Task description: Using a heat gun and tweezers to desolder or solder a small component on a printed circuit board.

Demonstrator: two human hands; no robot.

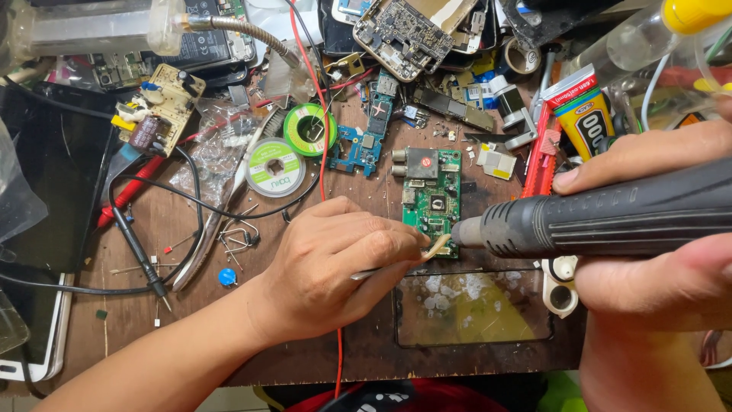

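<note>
A green circuit board (431,200) lies flat in the middle of the brown workbench (175,297). My left hand (335,267) rests just left of it, pinching thin metal tweezers (396,263) whose tips reach the board's lower right corner. My right hand (656,252) comes in from the right, wrapped around a thick black hot-air tool (610,217). Its grey nozzle points left and almost touches that same corner of the board, right next to the tweezer tips.
Two solder-wire spools (276,166) lie left of the board, beside a blue board (366,141), a tan board (164,107), black probes and red leads. A glass plate (473,309) sits near the front edge. Glue tube (585,114), phone parts and tape crowd the back.
</note>
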